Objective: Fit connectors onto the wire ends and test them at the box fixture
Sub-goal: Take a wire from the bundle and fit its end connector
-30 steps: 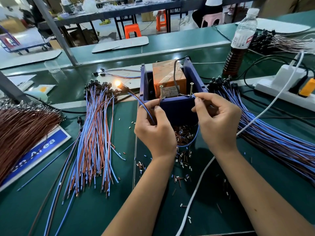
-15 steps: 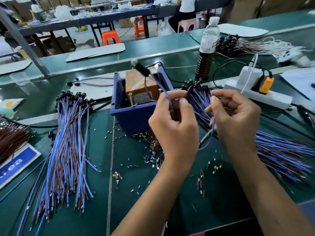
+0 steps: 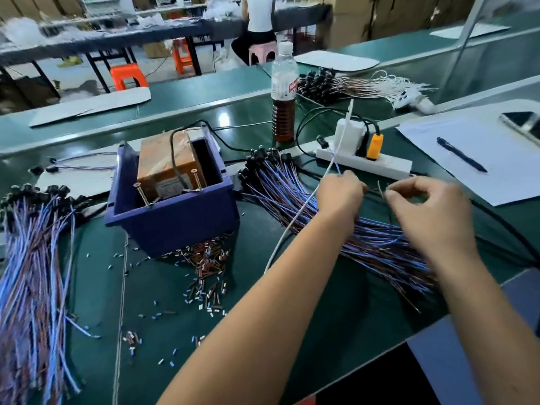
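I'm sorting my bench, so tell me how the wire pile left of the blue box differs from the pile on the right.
The left wire pile runs toward the viewer, untouched; the right wire pile fans out diagonally, with the left hand and right hand over it. The left pile lies apart from the white power strip; the right pile's black ends reach it. Both mix blue and brown wires with black end pieces.

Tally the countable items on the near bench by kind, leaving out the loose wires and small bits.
Blue box fixture: 1
Bottle: 1
White power strip: 1
Pen: 1
Wire bundles: 2, left bundle and right bundle
Total: 6
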A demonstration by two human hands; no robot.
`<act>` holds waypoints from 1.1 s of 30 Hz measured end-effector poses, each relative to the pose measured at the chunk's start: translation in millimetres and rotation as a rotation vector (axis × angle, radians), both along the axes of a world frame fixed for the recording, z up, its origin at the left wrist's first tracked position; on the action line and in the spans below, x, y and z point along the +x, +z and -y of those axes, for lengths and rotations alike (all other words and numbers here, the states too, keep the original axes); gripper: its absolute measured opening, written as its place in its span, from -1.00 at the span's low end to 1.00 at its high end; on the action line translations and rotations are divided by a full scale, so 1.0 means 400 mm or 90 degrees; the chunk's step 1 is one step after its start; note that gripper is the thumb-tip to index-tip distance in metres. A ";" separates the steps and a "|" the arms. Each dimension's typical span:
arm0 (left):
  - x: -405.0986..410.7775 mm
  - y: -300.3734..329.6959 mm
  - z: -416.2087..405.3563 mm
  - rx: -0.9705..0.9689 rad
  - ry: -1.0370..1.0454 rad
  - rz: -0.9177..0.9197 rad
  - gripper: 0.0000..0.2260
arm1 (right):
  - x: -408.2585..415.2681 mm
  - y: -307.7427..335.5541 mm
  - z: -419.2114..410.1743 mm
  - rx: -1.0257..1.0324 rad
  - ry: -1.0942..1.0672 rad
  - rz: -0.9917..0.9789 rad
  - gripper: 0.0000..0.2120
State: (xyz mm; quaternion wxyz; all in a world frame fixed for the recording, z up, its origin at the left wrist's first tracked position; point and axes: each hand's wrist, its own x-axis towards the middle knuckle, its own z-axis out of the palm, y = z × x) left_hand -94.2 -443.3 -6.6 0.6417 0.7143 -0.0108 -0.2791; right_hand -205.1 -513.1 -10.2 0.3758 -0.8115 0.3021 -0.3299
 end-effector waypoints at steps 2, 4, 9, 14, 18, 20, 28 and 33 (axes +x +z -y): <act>0.008 0.007 -0.016 0.022 -0.058 -0.013 -0.67 | 0.004 0.010 -0.014 -0.121 -0.041 -0.040 -0.81; 0.000 0.019 -0.038 0.069 -0.197 -0.025 -0.69 | 0.014 0.030 -0.045 -0.216 -0.081 -0.005 -0.71; -0.006 0.042 -0.061 0.155 -0.379 0.153 -0.76 | 0.054 0.049 -0.078 -0.132 0.006 -0.011 -0.80; -0.019 0.052 -0.048 0.222 -0.289 0.469 -0.70 | 0.059 0.043 -0.070 -0.027 -0.021 0.110 -0.86; -0.010 0.060 -0.025 0.322 -0.386 0.553 -0.74 | 0.080 0.042 -0.042 0.105 -0.011 0.106 -0.90; -0.016 0.064 -0.023 0.345 -0.417 0.566 -0.74 | 0.085 0.039 -0.031 0.137 -0.015 0.113 -0.96; -0.024 0.010 -0.037 0.142 -0.135 0.223 -0.69 | 0.128 0.022 -0.009 0.152 0.095 0.013 -0.95; 0.036 0.025 -0.054 -0.063 0.240 0.095 -0.84 | 0.140 0.029 -0.048 0.160 0.265 -0.025 -0.88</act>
